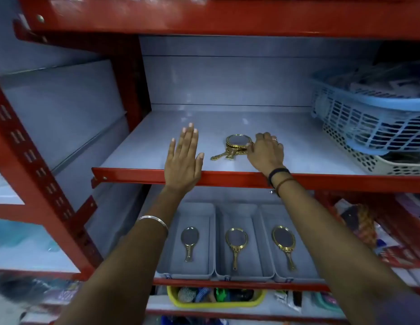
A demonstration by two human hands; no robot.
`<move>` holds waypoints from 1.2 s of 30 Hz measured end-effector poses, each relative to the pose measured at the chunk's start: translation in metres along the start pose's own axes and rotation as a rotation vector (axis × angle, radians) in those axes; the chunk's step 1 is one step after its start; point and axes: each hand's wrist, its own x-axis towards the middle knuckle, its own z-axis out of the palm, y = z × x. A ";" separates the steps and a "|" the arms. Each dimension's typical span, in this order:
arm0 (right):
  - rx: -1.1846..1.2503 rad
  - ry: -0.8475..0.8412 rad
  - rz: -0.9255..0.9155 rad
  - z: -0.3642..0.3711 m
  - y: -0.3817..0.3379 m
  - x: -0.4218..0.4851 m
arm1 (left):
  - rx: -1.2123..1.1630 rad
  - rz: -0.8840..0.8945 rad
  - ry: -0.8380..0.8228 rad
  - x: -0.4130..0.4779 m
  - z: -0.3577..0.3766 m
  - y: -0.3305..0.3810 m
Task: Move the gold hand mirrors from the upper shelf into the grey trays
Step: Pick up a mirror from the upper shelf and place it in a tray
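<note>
Now my right hand (266, 151) curled against stacked gold mirrors (237, 145) on upper shelf (145, 158) (grip unclear); left hand (183, 158) flat, fingers spread, holding nothing; each grey tray (211, 242) holds one mirror.

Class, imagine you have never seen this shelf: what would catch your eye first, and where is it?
A small stack of gold mirrors lies mid-shelf, the right hand touching its edge and the left hand open beside it. Below, three grey trays sit side by side, each holding one mirror.
</note>
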 end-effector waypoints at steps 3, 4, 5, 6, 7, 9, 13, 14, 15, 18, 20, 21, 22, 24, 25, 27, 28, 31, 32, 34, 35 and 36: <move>-0.034 -0.140 0.116 0.005 0.000 0.014 | 0.046 -0.033 -0.014 0.003 0.003 -0.002; -0.026 -0.171 0.148 0.005 0.000 0.017 | 0.070 -0.036 -0.022 0.001 0.005 -0.001; -0.037 -0.193 0.169 0.007 -0.001 0.020 | 0.075 -0.035 -0.010 0.002 0.006 -0.002; -0.045 -0.210 0.190 0.009 -0.002 0.020 | 0.079 -0.032 -0.017 0.003 0.006 -0.002; -0.056 -0.225 0.213 0.011 -0.002 0.023 | 0.087 -0.032 -0.013 0.003 0.007 -0.003; -0.038 -0.246 0.252 0.015 0.000 0.027 | 0.103 -0.028 0.000 0.003 0.009 -0.005; 0.127 -0.275 0.339 0.017 0.004 0.031 | 0.106 -0.038 -0.005 0.004 0.007 -0.003; 0.170 -0.282 0.355 0.016 0.005 0.032 | 0.105 -0.041 -0.012 0.004 0.007 -0.003; 0.218 -0.291 0.369 0.016 0.006 0.033 | 0.107 -0.041 -0.017 0.003 0.007 -0.002; 0.487 -0.317 0.432 0.014 0.008 0.036 | 0.120 -0.054 -0.044 0.003 0.005 -0.001; 0.777 -0.314 0.504 0.010 0.011 0.037 | 0.118 -0.058 -0.055 0.003 0.004 -0.001; 0.885 -0.299 0.530 0.006 0.012 0.035 | 0.116 -0.060 -0.054 0.003 0.004 -0.001; 0.970 -0.281 0.546 0.002 0.013 0.032 | 0.113 -0.063 -0.056 0.003 0.003 -0.001; 1.123 -0.258 0.561 -0.008 0.012 0.022 | 0.111 -0.067 -0.066 0.002 0.002 0.000; 1.195 -0.264 0.574 -0.013 0.013 0.016 | 0.113 -0.069 -0.067 0.002 0.002 0.000; 1.317 -0.331 0.577 -0.024 0.015 0.000 | 0.108 -0.070 -0.072 0.001 0.002 0.000; 1.366 -0.383 0.573 -0.030 0.016 -0.011 | 0.104 -0.071 -0.077 0.001 0.002 0.001; 1.433 -0.536 0.547 -0.041 0.021 -0.048 | 0.090 -0.071 -0.073 0.000 0.001 0.001; 1.427 -0.564 0.526 -0.042 0.024 -0.064 | 0.078 -0.070 -0.068 -0.002 0.000 0.002; 1.432 -0.598 0.493 -0.041 0.032 -0.092 | 0.062 -0.064 -0.067 -0.003 -0.002 0.003; 1.445 -0.611 0.486 -0.040 0.036 -0.106 | 0.059 -0.063 -0.066 -0.003 -0.003 0.004; 1.458 -0.632 0.486 -0.036 0.043 -0.119 | 0.057 -0.062 -0.066 -0.004 -0.003 0.004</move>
